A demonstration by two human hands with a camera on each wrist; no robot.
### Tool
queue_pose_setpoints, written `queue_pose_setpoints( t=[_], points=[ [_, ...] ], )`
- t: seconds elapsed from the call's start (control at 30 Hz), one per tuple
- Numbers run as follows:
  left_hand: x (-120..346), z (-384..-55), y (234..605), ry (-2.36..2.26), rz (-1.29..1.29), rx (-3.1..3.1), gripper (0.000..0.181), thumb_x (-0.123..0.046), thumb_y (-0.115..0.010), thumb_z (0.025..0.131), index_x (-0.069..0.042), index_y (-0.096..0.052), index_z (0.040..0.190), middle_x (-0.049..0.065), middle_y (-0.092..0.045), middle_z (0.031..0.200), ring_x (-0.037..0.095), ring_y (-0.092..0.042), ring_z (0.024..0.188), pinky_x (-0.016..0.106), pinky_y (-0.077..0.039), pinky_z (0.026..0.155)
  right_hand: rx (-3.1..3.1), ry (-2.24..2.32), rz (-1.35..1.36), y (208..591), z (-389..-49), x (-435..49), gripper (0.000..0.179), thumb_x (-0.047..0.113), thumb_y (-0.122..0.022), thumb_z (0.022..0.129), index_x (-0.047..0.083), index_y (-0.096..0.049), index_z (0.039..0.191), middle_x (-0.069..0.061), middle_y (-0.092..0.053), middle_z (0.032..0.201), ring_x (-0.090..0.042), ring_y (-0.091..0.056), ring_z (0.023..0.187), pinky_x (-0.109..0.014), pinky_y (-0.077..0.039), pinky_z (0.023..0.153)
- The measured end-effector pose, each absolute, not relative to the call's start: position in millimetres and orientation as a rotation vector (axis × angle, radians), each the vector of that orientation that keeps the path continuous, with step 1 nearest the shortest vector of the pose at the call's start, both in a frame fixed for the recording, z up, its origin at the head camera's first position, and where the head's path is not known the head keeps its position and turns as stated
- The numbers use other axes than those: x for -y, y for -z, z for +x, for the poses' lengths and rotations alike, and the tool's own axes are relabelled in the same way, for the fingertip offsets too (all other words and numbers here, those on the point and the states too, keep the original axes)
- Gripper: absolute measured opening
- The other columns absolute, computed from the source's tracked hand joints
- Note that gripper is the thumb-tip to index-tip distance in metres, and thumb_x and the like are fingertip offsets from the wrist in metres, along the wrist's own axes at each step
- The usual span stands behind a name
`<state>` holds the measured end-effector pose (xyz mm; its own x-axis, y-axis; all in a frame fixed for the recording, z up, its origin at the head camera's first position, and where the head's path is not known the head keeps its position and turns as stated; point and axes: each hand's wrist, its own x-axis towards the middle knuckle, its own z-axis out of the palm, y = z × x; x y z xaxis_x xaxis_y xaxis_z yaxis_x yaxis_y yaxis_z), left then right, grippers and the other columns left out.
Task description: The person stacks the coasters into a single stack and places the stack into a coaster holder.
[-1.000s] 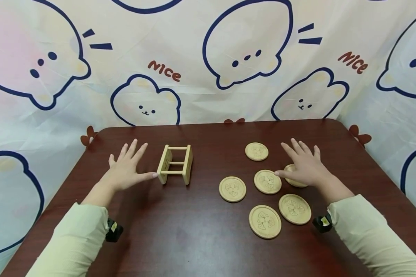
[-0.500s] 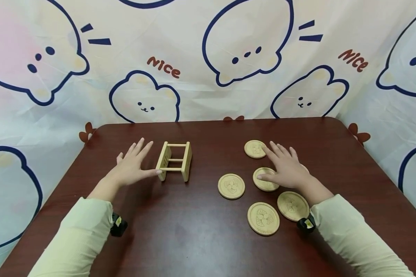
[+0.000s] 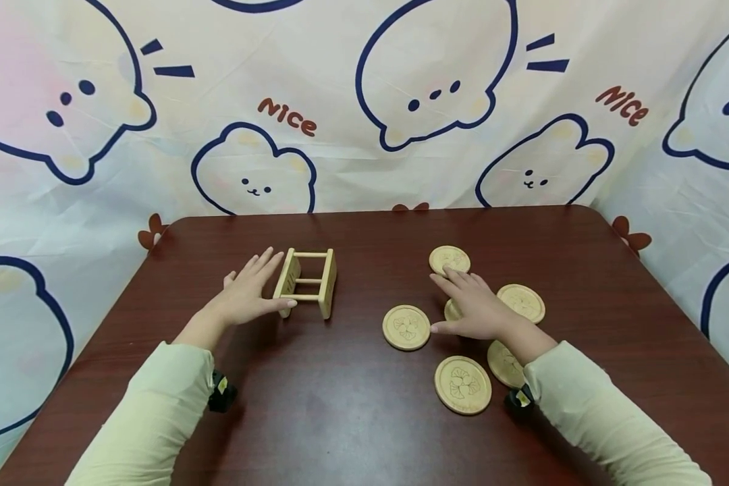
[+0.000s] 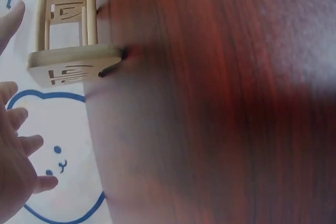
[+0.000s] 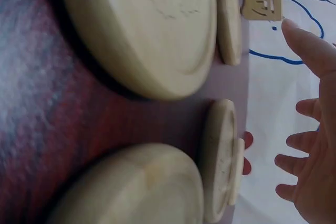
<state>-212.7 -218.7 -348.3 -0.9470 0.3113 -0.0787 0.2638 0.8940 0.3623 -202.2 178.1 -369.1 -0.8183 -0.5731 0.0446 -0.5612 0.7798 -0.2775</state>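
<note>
A small pale wooden rack (image 3: 327,290) with cut-out side panels and thin rods stands left of centre on the table. My left hand (image 3: 241,297) hovers at its left side, fingers spread and thumb by the front rod; whether it touches cannot be told. In the left wrist view the rack (image 4: 73,59) lies apart from the fingers. Several round wooden coasters with a carved leaf design lie flat at the right. Over the middle coaster (image 3: 452,311), partly hiding it, is my right hand (image 3: 476,307), fingers extended, holding nothing. Its thumb is near the left coaster (image 3: 406,328).
Around the right hand lie a far coaster (image 3: 449,256), a right coaster (image 3: 522,302), a near coaster (image 3: 463,385) and one partly under the sleeve (image 3: 504,364). The dark brown table (image 3: 340,418) meets a cartoon-printed cloth (image 3: 340,135) at its back edge.
My right hand has moved left from the right coaster, uncovering it, to over the middle coaster. The left hand has shifted right, closer to the rack. Rack and coasters have stayed put.
</note>
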Motion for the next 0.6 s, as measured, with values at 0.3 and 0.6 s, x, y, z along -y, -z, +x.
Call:
queue_pose_setpoints(
  t=[0.3,0.6],
  points=[
    [215.0,-217.4,358.0,-0.563,0.444,-2.923,0.09,-0.054,-0.057,0.074,-0.014,-0.01,0.14,0.013,-0.006,0.143,0.034,-0.008,0.126,0.062,-0.009,0.087,-2.772,0.511,-1.024,373.5,-202.7,-167.7,0.085,0.051,-0.061,0.072,0.007,-0.026,0.136,-0.02,-0.018,0.138,-0.031,-0.017,0.125,-0.049,-0.012,0.097],
    [211.1,-219.7,363.0,-0.641,0.447,-2.907,0.09,-0.05,-0.06,0.074,-0.016,-0.01,0.14,0.012,-0.008,0.143,0.033,-0.01,0.126,0.06,-0.012,0.086,-2.692,0.522,-1.065,383.0,-205.3,-154.7,0.085,0.052,-0.06,0.072,0.007,-0.027,0.135,-0.019,-0.022,0.137,-0.032,-0.021,0.124,-0.047,-0.018,0.096]
  ],
)
